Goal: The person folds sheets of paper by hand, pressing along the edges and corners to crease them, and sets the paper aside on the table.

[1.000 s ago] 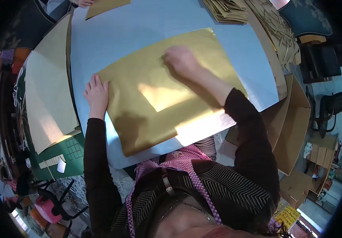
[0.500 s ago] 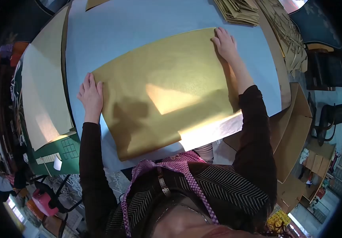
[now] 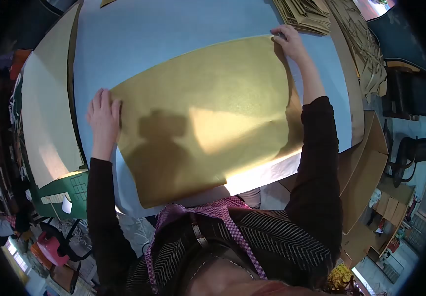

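A large sheet of brown kraft paper [image 3: 168, 93] lies in front of me, its near edge close to my body. At its far right corner my right hand [image 3: 290, 43] has curled fingers and thumb closed on the edge. My left hand [image 3: 103, 116] rests along the sheet's left edge, fingers stretched forward on the pale blue table surface [image 3: 139, 39] and the thumb beside the paper. Sunlight and the shadow of my head and shoulders fall across the sheet. White paper or surface [image 3: 267, 168] shows brightly below its near right edge.
Folded brown paper pieces [image 3: 304, 17] are stacked at the far right, with brown strips [image 3: 356, 44] beyond. A pale sheet [image 3: 47, 108] lies left, over a green cutting mat [image 3: 77, 187]. An open cardboard box [image 3: 366, 167] stands by my right arm.
My right hand's fingers, flatter on the corner before, are now curled at it. My left hand has moved slightly outward along the left edge. The whole view has shifted a little.
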A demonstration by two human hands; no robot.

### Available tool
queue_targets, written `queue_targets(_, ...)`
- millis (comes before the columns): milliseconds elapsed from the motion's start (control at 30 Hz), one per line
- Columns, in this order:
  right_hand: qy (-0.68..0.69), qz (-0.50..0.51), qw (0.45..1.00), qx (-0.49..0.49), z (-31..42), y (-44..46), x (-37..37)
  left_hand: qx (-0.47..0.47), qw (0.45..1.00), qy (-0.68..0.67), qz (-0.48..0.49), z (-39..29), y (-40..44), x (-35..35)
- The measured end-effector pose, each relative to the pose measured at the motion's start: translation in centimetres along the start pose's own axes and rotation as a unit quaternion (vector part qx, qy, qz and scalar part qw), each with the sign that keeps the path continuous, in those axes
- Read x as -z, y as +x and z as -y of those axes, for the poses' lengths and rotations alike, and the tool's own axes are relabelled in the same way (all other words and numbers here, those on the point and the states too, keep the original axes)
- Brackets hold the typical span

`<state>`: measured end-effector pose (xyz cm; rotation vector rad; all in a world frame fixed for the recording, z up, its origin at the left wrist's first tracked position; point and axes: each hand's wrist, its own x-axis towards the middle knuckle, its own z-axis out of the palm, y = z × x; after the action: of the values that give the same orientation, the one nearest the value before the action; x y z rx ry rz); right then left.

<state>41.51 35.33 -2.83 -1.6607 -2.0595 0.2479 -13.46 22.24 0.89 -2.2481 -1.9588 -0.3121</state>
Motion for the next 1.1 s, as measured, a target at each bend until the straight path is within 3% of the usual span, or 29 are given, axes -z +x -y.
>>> queue_targets(33, -0.008, -0.003, 1.0, 0.023, -0.3, 0.0, 0.1, 0.001, 1.0, 0.0, 0.002, -0.9, 1.1, 0.2)
queue_targets(133, 0.024, -0.005, 1.0, 0.001, -0.5, -0.3, 0.3, -0.116, 0.979, -0.168, -0.004, -5.2, 5.6, -0.2)
queue_targets(233, 0.02, -0.015, 1.0, 0.001, -0.7, -0.4, -0.1, -0.21, 0.925, -0.317, -0.006, -11.9, 10.2, -2.3)
queue_targets(300, 0.02, -0.019, 1.0, -0.005, -0.7, -0.3, -0.3, -0.219, 0.91, -0.348, 0.043, -16.3, 12.7, -4.1)
queue_targets(367, 0.02, -0.025, 0.999, -0.011, -0.8, -0.2, -0.8, -0.214, 0.915, -0.331, 0.088, -19.9, 14.5, -5.8)
queue_targets(567, -0.011, -0.088, 0.996, -0.032, -0.2, -0.6, -1.5, -0.193, 0.926, -0.323, 0.043, -25.8, 15.2, -8.5)
queue_targets(900, 0.016, -0.066, 0.996, -0.057, -0.2, 0.0, -1.7, -0.176, 0.934, -0.304, 0.07, -27.2, 15.7, -8.7)
queue_targets(1100, -0.062, -0.142, 0.988, 0.005, 1.1, -0.1, -2.1, -0.19, 0.939, -0.288, 0.018, -27.0, 15.0, -9.4)
